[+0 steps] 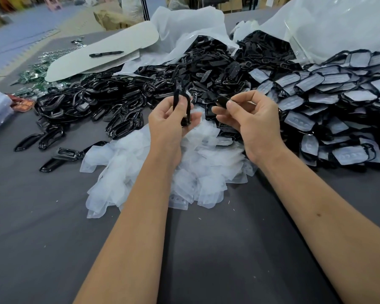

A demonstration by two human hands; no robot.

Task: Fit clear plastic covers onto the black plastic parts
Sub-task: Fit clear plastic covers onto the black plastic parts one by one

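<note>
My left hand (170,119) grips a black frame-shaped plastic part (181,99), held upright above the table. My right hand (248,119) pinches a smaller black plastic part (221,101) between thumb and fingers, a short gap to the right of the frame. Beneath both hands lies a heap of clear plastic covers (162,172) on the grey table. A big pile of loose black parts (140,88) spreads behind the hands. To the right is a pile of black parts with clear covers fitted (329,106).
The grey table (53,216) has a few stray black frames (53,139) at the left. White sheets and bags (184,27) lie at the back, with a black pen (106,54) on a grey board. Green circuit boards (31,75) sit far left.
</note>
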